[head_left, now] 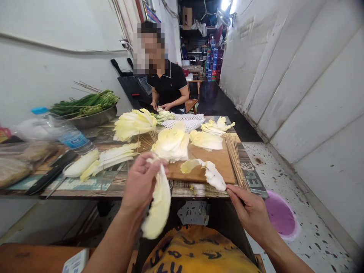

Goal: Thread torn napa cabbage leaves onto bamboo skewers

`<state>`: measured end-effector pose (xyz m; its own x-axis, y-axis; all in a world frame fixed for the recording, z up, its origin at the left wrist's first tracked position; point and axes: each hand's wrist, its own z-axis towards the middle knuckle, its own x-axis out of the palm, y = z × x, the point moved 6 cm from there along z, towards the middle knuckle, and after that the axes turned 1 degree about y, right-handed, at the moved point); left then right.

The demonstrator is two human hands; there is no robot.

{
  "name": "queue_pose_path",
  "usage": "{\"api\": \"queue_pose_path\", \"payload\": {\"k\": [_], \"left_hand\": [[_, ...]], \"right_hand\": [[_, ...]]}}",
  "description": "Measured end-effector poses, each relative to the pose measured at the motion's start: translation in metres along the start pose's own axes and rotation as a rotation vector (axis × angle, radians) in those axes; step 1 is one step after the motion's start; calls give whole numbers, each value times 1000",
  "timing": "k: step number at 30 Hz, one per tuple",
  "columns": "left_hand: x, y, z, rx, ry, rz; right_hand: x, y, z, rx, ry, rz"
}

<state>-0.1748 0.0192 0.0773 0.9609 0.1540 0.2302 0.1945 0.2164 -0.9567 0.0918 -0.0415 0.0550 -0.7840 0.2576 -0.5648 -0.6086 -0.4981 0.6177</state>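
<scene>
Above the table edge [199,190], a cabbage leaf [159,204] dangles from the left hand [140,182]

On the right, a white panelled wall [301,76] runs the whole length, scuffed and streaked, down to a speckled terrazzo floor [298,197], with a pink basin [281,215] sitting on it! Over on the left, a plain white wall [57,83]. Straight ahead the floor turns dark and glossy [218,102], there's a wooden stool [191,105], then a small wooden table [195,80], and stacked blue crates [212,62] beside shelves [193,49], a cardboard box [187,18] up top, and a bright lamp [226,5] blazing from the ceiling corner!
</scene>
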Motion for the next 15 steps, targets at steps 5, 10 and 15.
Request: {"api": "queue_pose_path", "payload": {"k": [5,10,15], "left_hand": [[21,4,-9,6,224,348],[32,6,-13,54,251,471],[48,9,5,151,204,420]], "right_hand": [[1,4,-1,-40,67,4],[3,10,-9,-99,148,0],[-6,13,-1,-227,97,-182]]}}
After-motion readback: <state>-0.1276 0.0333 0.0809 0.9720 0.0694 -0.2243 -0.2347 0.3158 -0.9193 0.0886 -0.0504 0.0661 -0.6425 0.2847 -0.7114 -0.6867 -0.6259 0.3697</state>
